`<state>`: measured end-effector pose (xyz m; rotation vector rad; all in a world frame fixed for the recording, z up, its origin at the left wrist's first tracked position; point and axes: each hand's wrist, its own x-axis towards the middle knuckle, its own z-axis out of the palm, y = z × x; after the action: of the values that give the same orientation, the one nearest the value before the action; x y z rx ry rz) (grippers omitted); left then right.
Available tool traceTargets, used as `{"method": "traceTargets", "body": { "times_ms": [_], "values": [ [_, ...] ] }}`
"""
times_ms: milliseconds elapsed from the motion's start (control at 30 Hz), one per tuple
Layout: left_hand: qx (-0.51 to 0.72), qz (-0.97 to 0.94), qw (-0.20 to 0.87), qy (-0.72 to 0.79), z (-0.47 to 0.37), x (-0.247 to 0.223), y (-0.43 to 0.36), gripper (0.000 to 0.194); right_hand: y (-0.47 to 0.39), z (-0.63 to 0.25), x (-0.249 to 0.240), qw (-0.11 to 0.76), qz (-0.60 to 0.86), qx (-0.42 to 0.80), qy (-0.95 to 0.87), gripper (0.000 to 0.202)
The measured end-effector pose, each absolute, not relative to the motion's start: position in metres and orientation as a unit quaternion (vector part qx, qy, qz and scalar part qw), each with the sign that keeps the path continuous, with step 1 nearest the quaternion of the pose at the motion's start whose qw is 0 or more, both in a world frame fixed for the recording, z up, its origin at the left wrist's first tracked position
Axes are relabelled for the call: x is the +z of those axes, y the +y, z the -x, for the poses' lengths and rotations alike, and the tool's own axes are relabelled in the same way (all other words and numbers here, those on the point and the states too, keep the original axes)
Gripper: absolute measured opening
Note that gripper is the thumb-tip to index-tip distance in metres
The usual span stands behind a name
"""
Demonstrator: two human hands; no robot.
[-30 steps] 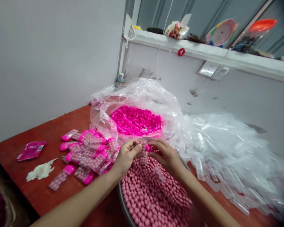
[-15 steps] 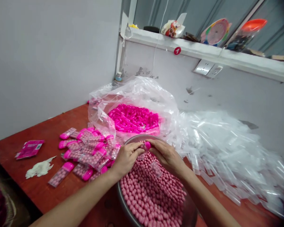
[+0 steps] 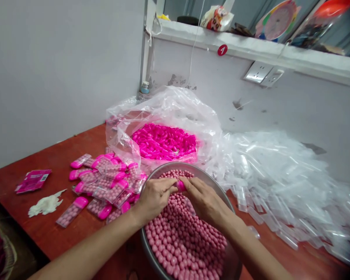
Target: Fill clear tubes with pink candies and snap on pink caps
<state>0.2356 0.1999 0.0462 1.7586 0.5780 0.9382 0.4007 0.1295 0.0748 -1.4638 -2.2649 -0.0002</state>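
While pinching a pink cap point(image 3: 181, 186) between the nearly closed fingers of the left hand point(image 3: 155, 197) and right hand point(image 3: 205, 197), seen poised above pink beads point(image 3: 170, 249) in a metal bowl point(image 3: 205, 174) on a red bench point(image 3: 78, 144). Pictured near pink-capped tubes point(image 3: 109, 179), heaped to the left, and a plastic bag point(image 3: 177, 100) of loose caps point(image 3: 163, 142), with clear tubes point(image 3: 280, 175) piled to the right.

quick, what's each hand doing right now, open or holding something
Left hand: closed, fingertips on the pink cap; anything under them is hidden
Right hand: closed, fingertips on the same cap
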Motion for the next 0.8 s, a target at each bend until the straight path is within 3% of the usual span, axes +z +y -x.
{"method": "traceTargets", "body": {
  "times_ms": [167, 267, 467, 700, 800],
  "values": [
    [0.355, -0.564, 0.705, 0.241, -0.236, 0.042, 0.21, 0.033, 0.129, -0.401, 0.075, 0.459, 0.566, 0.307, -0.611, 0.03],
    [0.343, -0.524, 0.745, 0.232, -0.235, 0.041, 0.214, 0.036, 0.126, -0.408, 0.068, 0.535, 0.528, 0.449, -0.483, 0.032],
    [0.317, -0.591, 0.712, 0.206, -0.234, 0.046, 0.209, 0.031, 0.138, -0.411, 0.067, 0.567, 0.502, 0.503, -0.417, 0.049],
    [0.331, -0.63, 0.678, 0.183, -0.231, 0.047, 0.208, 0.027, 0.145, -0.4, 0.075, 0.515, 0.471, 0.586, -0.412, 0.047],
    [0.328, -0.638, 0.673, 0.178, -0.231, 0.048, 0.208, 0.026, 0.143, -0.395, 0.072, 0.525, 0.469, 0.586, -0.402, 0.034]
  ]
}}
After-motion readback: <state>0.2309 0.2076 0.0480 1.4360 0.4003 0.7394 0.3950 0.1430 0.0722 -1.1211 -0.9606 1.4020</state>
